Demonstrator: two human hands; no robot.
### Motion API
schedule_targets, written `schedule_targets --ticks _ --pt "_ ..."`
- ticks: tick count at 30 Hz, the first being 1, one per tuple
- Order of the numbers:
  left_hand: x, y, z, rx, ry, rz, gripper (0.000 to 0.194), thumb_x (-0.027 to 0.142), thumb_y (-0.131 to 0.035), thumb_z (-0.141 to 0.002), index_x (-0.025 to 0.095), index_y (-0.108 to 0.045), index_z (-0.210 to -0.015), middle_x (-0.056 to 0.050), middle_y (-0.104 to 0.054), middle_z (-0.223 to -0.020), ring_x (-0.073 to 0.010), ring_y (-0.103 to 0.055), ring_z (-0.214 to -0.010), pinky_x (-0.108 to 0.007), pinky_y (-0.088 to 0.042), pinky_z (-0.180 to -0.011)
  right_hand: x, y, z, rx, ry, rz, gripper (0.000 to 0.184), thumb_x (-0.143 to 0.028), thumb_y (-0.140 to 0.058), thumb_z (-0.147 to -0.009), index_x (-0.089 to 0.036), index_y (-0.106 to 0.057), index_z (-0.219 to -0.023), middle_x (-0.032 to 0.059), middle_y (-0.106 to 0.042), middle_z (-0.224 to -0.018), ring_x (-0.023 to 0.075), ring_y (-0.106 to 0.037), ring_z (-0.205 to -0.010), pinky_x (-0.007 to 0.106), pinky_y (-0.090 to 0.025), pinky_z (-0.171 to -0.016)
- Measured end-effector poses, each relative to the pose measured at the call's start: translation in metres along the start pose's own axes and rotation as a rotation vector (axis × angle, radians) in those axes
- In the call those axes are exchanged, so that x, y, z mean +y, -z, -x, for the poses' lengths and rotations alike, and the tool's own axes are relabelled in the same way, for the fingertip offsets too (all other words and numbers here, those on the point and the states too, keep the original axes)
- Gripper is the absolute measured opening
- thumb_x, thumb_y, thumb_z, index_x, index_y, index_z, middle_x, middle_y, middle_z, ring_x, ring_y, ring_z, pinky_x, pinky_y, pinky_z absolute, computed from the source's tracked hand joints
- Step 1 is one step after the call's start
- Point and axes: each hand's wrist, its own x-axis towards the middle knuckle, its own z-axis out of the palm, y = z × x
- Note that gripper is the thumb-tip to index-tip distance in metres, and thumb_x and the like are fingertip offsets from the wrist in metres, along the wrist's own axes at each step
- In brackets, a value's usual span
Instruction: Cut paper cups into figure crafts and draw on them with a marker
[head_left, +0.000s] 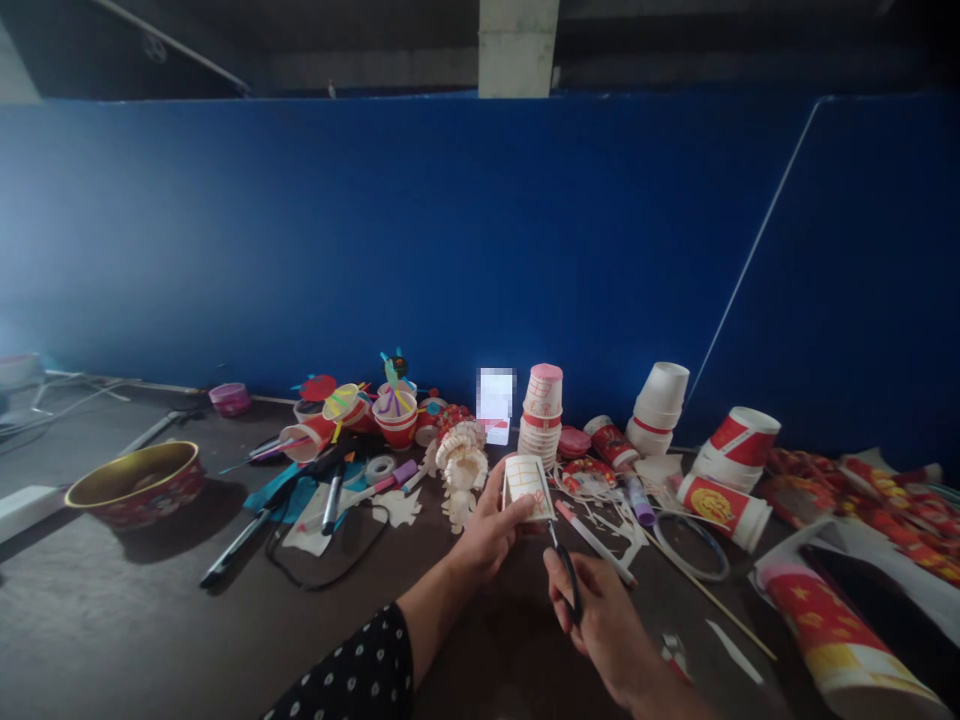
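In the middle of the view, my left hand [487, 535] is closed around a white paper cup [527, 480] with orange line markings and slits in its wall. My right hand [592, 600] grips a pair of scissors [568, 580] with black handles. The scissor blades point up and meet the lower right edge of the cup. Just behind the cup stands a tall stack of paper cups [541, 425] with a pink top. Thin white paper strips [626, 525] and a pink-white marker [592, 540] lie to the right of my hands.
A red bowl with a gold rim [139, 485] stands at the left. Decorated cups [394, 415], a black marker [332, 500] and tape [380, 468] sit left of centre. White cup stacks [660, 405], a wooden stick [712, 595] and a large red cup [840, 635] occupy the right. A blue wall [375, 230] rises behind.
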Motion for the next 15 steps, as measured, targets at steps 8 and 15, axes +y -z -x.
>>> schedule_targets --ticks 8,15 --pt "0.000 0.003 -0.005 0.086 0.042 0.073 0.049 0.036 -0.053 -0.076 0.028 -0.037 -0.122 -0.005 -0.058 -0.100 -0.0180 -0.059 -0.077 -0.027 -0.047 -0.059 0.006 0.006 -0.003 -0.063 -0.110 -0.321 0.043 -0.057 -0.057 -0.066 -0.017 -0.043 -0.057 -0.0089 -0.037 -0.038 -0.0001 -0.018 -0.031 0.015 -0.006 -0.033" --pt "0.001 0.002 -0.005 0.075 0.043 0.009 0.049 0.036 -0.054 -0.075 0.027 -0.038 -0.120 -0.005 -0.058 -0.100 -0.0182 -0.059 -0.077 -0.025 -0.046 -0.055 0.011 0.009 -0.004 -0.118 -0.089 -0.478 0.038 -0.050 -0.058 -0.070 -0.015 -0.048 -0.060 -0.0079 -0.038 -0.039 0.0007 -0.019 -0.033 0.015 -0.007 -0.033"
